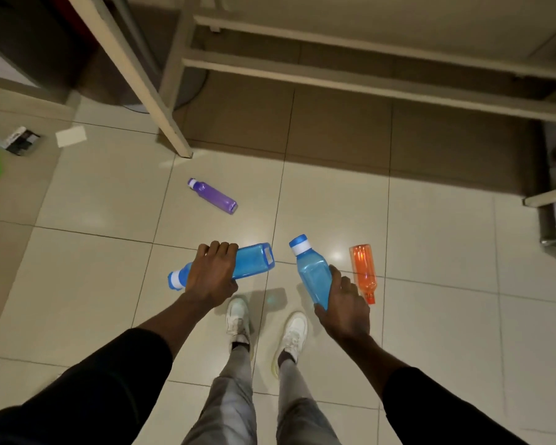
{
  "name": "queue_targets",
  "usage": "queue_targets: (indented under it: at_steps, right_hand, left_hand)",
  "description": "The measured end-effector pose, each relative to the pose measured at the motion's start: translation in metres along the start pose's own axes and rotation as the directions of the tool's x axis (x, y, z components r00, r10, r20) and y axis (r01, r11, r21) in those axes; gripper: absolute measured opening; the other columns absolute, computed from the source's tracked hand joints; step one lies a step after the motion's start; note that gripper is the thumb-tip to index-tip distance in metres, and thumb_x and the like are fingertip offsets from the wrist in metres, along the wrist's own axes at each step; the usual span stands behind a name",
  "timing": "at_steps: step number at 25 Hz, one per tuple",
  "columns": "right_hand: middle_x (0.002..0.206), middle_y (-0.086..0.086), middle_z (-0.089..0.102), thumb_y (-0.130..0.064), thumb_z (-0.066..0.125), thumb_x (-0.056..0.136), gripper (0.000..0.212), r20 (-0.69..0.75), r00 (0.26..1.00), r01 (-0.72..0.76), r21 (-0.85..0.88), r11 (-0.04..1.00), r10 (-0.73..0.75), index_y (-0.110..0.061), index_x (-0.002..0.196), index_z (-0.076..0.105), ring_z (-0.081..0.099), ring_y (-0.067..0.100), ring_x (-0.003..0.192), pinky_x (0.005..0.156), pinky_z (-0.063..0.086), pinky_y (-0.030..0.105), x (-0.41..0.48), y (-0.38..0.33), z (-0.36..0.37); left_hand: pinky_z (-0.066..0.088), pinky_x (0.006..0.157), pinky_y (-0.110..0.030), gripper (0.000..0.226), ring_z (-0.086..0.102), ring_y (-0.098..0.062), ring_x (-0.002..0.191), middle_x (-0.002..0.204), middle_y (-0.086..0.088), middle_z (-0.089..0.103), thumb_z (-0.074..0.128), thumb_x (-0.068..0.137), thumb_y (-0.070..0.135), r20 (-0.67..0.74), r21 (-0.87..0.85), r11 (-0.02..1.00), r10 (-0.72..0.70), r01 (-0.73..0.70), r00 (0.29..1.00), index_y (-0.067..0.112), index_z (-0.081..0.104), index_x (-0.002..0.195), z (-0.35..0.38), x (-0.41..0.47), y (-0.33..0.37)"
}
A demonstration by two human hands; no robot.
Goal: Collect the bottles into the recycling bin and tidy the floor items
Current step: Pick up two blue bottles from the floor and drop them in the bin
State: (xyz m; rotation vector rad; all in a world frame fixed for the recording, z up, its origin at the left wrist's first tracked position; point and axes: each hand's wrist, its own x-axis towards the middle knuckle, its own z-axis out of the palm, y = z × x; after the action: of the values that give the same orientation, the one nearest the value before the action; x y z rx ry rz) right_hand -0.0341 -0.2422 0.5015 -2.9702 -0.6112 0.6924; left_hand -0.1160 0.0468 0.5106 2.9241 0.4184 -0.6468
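Head view: left hand [211,277], right hand [345,303] palm-down, fingers each gripping blue bottle.

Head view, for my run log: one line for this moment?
left hand: blue bottle | right hand: blue bottle | floor: purple bottle, orange bottle

Floor: glossy cream square ceramic tiles [430,226], dark grout lines.
Furniture: pale beige metal frame [334,77] at 12 o'clock, slanted leg [161,101] at 11.
Light: dim, small glare at 3 o'clock.
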Motion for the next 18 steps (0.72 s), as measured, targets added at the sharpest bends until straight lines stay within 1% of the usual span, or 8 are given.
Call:
queue_targets:
  at_steps: [3,5,7,10,12,15,18]
  right_hand:
    - [0.114,0.001,0.056,-0.049,0.078,0.082,0.095,0.011,0.997,0.078,0.006,0.997,-0.078,-0.020,0.153,0.022,0.059,0.015,0.092,0.072,0.060,0.032,-0.013,-0.026,-0.026]
    - [0.115,0.001,0.056,-0.048,0.078,0.082,0.094,0.017,0.991,0.132,0.021,0.991,-0.132,-0.021,0.153,0.024,0.058,0.016,0.092,0.071,0.058,0.031,-0.016,-0.046,-0.038]
    - [0.116,0.001,0.056,-0.047,0.077,0.082,0.094,0.045,0.976,0.215,-0.026,0.976,-0.214,-0.021,0.154,0.023,0.059,0.020,0.095,0.071,0.055,0.034,-0.017,-0.068,-0.047]
    - [0.115,0.001,0.057,-0.047,0.075,0.083,0.091,0.079,0.934,0.356,-0.117,0.927,-0.348,-0.021,0.153,0.024,0.059,0.020,0.095,0.071,0.051,0.031,-0.014,-0.108,-0.058]
    - [0.116,0.001,0.057,-0.048,0.073,0.083,0.090,0.097,0.899,0.437,-0.187,0.880,-0.426,-0.021,0.153,0.024,0.059,0.021,0.095,0.072,0.053,0.033,-0.010,-0.138,-0.064]
    - [0.115,0.001,0.057,-0.050,0.071,0.083,0.088,0.111,0.856,0.516,-0.227,0.826,-0.505,-0.021,0.154,0.026,0.059,0.023,0.095,0.074,0.053,0.035,-0.005,-0.192,-0.070]
    - [0.113,0.000,0.058,-0.053,0.070,0.083,0.087,0.102,0.835,0.550,-0.220,0.806,-0.541,-0.023,0.152,0.027,0.059,0.021,0.093,0.074,0.054,0.034,0.001,-0.256,-0.077]
  left_hand:
    - [0.041,0.100,-0.038,0.068,0.056,-0.022,0.110,0.123,-0.001,0.063,0.080,0.076,0.036,-0.013,-0.050,0.993,-0.106,0.105,0.994,0.018,0.052,0.134,-0.015,-0.037,-0.013]
    - [0.040,0.099,-0.038,0.067,0.056,-0.023,0.110,0.123,-0.001,0.062,0.078,0.075,0.036,-0.011,-0.080,0.983,-0.166,0.164,0.986,0.018,0.052,0.134,-0.022,-0.056,-0.023]
    - [0.039,0.098,-0.039,0.066,0.056,-0.024,0.110,0.123,0.000,0.063,0.076,0.075,0.036,-0.006,-0.103,0.968,-0.230,0.228,0.973,0.018,0.052,0.134,-0.027,-0.078,-0.037]
    - [0.039,0.098,-0.039,0.066,0.056,-0.024,0.110,0.123,0.000,0.064,0.076,0.076,0.036,-0.007,-0.164,0.928,-0.339,0.333,0.941,0.018,0.053,0.135,-0.027,-0.116,-0.065]
    - [0.039,0.098,-0.040,0.066,0.056,-0.025,0.110,0.121,0.000,0.064,0.075,0.076,0.036,0.000,-0.195,0.902,-0.392,0.385,0.920,0.018,0.053,0.136,-0.022,-0.140,-0.086]
    - [0.042,0.097,-0.042,0.067,0.057,-0.025,0.111,0.123,0.000,0.064,0.073,0.078,0.036,0.036,-0.246,0.852,-0.468,0.462,0.883,0.017,0.052,0.139,-0.016,-0.173,-0.126]
    - [0.048,0.088,-0.041,0.067,0.058,-0.026,0.110,0.123,-0.003,0.065,0.075,0.078,0.029,0.076,-0.295,0.801,-0.524,0.521,0.848,0.014,0.054,0.139,-0.010,-0.204,-0.176]
